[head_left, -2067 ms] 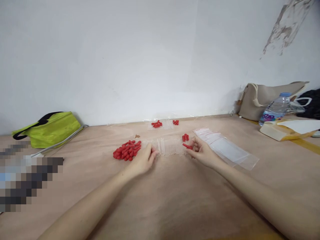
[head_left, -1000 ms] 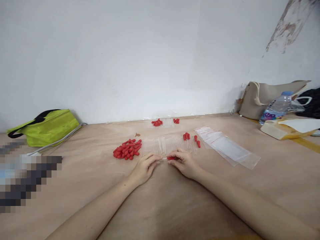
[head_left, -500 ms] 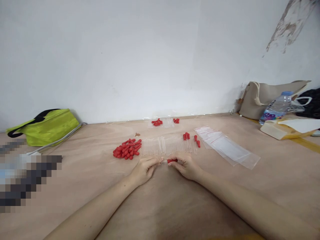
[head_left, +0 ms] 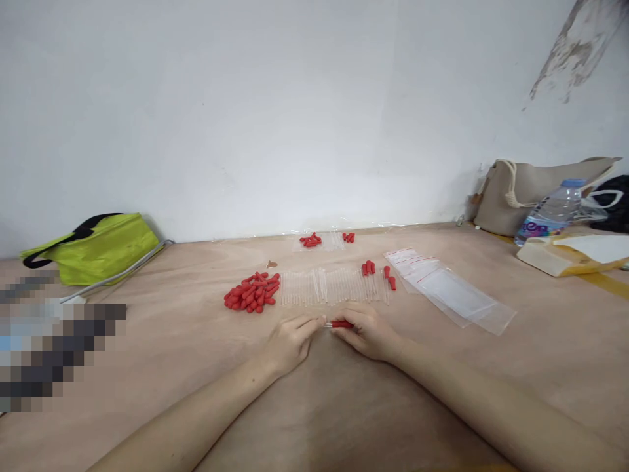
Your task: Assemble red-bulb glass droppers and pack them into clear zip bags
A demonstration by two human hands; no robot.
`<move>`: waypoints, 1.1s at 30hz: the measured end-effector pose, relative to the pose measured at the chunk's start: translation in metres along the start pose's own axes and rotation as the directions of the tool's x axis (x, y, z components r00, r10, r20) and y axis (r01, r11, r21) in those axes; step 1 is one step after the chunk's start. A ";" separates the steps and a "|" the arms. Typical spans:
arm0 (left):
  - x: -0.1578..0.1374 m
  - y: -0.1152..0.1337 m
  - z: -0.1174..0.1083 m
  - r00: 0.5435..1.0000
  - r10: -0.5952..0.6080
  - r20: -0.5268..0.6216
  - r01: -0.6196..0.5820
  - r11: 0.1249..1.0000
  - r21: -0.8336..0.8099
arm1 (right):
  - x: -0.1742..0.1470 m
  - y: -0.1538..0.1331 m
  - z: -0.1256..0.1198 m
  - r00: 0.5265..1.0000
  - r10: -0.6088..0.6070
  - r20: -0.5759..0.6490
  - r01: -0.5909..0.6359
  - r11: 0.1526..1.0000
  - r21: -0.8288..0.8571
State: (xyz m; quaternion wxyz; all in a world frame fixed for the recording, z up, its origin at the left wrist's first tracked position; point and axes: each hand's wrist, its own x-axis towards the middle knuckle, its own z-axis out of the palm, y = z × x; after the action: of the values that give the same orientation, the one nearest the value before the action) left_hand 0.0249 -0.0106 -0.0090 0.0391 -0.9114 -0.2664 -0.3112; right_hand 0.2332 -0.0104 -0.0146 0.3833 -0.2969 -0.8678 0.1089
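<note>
My left hand (head_left: pixel 293 342) pinches a thin clear dropper tube (head_left: pixel 328 325), most of it hidden by the fingers. Opposite it, my right hand (head_left: pixel 371 333) grips a red rubber bulb (head_left: pixel 341 324), which meets the tube's end in line with it. Just beyond the hands lies a row of clear dropper tubes (head_left: pixel 319 287). At the row's right end, several tubes carry red bulbs (head_left: pixel 368 267). A heap of loose red bulbs (head_left: pixel 251 294) lies at the row's left.
Clear zip bags (head_left: pixel 447 292) lie to the right. Farther back is a small packet of red bulbs (head_left: pixel 310 240) and tubes. A lime-green bag (head_left: pixel 101 249) stands at left; a beige handbag (head_left: pixel 506 196), water bottle (head_left: pixel 553 213) and white-and-yellow box (head_left: pixel 565 255) stand at right.
Both hands have shifted slightly toward me and drawn closer together. The bulb and tube are still held between them. The camera view has turned a little left.
</note>
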 end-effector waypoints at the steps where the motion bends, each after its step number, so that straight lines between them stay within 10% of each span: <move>1: 0.000 0.001 0.001 1.000 -0.002 -0.002 0.002 1.000 0.002 | 0.000 0.000 0.000 1.000 0.004 -0.002 -0.004 1.000 0.003; 15: 0.000 0.000 0.007 0.998 -0.037 -0.054 0.032 0.996 -0.079 | 0.008 0.001 0.003 0.987 0.159 0.006 -0.155 0.948 0.277; 24: 0.000 -0.004 -0.004 0.987 -0.104 -0.127 0.086 0.986 -0.141 | 0.031 0.030 -0.054 0.792 0.594 -0.139 -0.351 0.630 0.692; 29: 0.002 -0.007 0.002 0.988 -0.125 -0.086 0.113 0.985 -0.129 | 0.026 0.091 -0.090 0.641 0.712 -0.287 -0.643 0.702 0.305; 33: 0.002 -0.008 0.003 0.989 -0.133 -0.065 0.123 0.983 -0.135 | 0.022 0.122 -0.083 0.629 0.720 -0.294 -0.759 0.650 -0.031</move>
State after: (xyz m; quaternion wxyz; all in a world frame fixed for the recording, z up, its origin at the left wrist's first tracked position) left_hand 0.0239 -0.0015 -0.0110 -0.0310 -0.8809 -0.3019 -0.3631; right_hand 0.3354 0.0973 0.0043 0.3888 -0.6670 -0.6173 0.1512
